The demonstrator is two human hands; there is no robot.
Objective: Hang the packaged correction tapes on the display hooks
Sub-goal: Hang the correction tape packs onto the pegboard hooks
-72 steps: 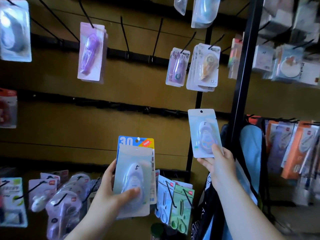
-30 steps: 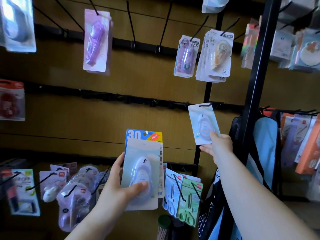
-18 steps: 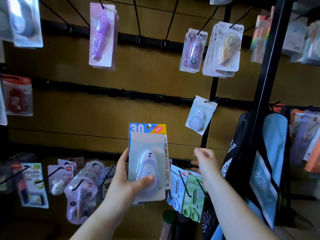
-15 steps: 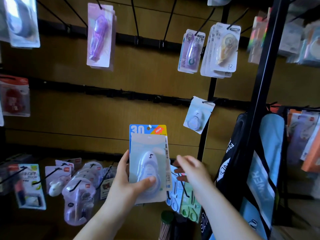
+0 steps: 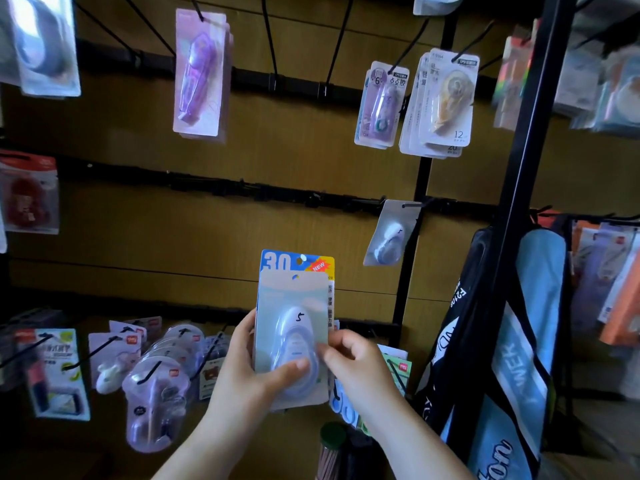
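My left hand [image 5: 249, 372] grips a stack of packaged correction tapes [image 5: 292, 327], pale blue cards with a white-lilac dispenser, a taller blue and yellow "30" card behind. Its thumb lies across the front pack's lower part. My right hand [image 5: 353, 362] pinches the right edge of the front pack with thumb and fingers. Up to the right, one matching pale pack [image 5: 393, 233] hangs tilted on a black display hook [image 5: 412, 204] of the middle rail. Several bare black hooks [image 5: 270, 43] stick out of the top rail.
Purple [image 5: 201, 74], lilac [image 5: 382, 102] and yellow [image 5: 446, 98] tape packs hang on the top rail. Blister packs [image 5: 152, 386] crowd the lower hooks at left. A black upright post [image 5: 519, 168] and a blue-black bag [image 5: 512, 341] stand at right.
My right hand hung the pale pack on the middle-rail hook, let go, dropped down and left, and now pinches the front pack in my left hand. The hung pack swings tilted.
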